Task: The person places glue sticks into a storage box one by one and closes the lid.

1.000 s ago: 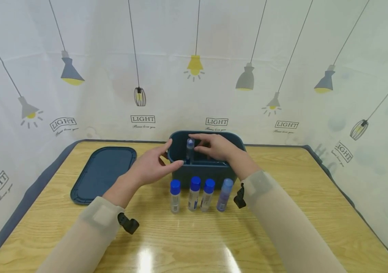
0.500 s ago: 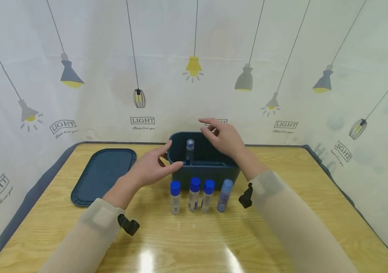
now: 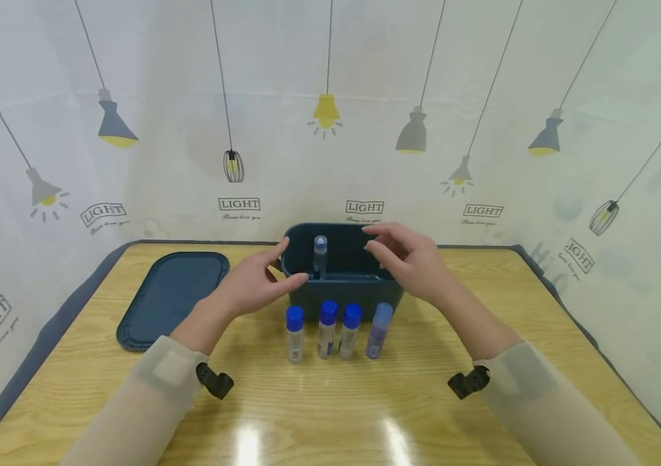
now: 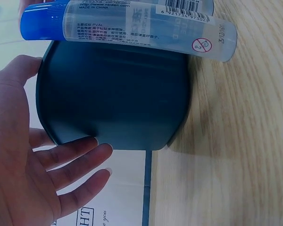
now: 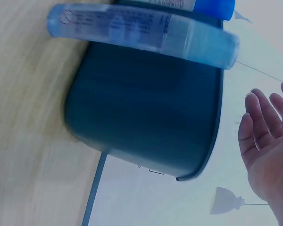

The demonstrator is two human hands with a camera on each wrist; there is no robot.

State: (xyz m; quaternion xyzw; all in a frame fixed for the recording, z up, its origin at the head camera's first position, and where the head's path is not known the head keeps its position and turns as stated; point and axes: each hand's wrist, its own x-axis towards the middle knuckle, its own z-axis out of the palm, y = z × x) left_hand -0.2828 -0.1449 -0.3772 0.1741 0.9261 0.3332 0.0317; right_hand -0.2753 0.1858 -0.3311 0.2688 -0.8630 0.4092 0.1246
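My left hand (image 3: 249, 285) lies at the left end of a dark blue plastic bin (image 3: 339, 291), fingers spread, with the thumb over the front rim. In the left wrist view its fingertips are right at the bin's wall. Over the bin's right end hovers my right hand (image 3: 418, 259), fingers loosely bent and holding nothing. One glue bottle (image 3: 320, 255) stands upright inside the bin near the left end. Before the bin several more glue bottles stand in a row: clear ones with blue caps (image 3: 295, 336) and a bluish-purple one with a light blue cap (image 3: 379, 330) at the right.
A dark blue lid (image 3: 173, 301) lies flat on the wooden table (image 3: 330, 414), left of the bin. Behind the table hangs a pale backdrop (image 3: 284, 129) printed with lamps.
My right hand has left the glue bottle standing in the bin, risen, and moved right to the bin's right end. The left hand has kept its place.
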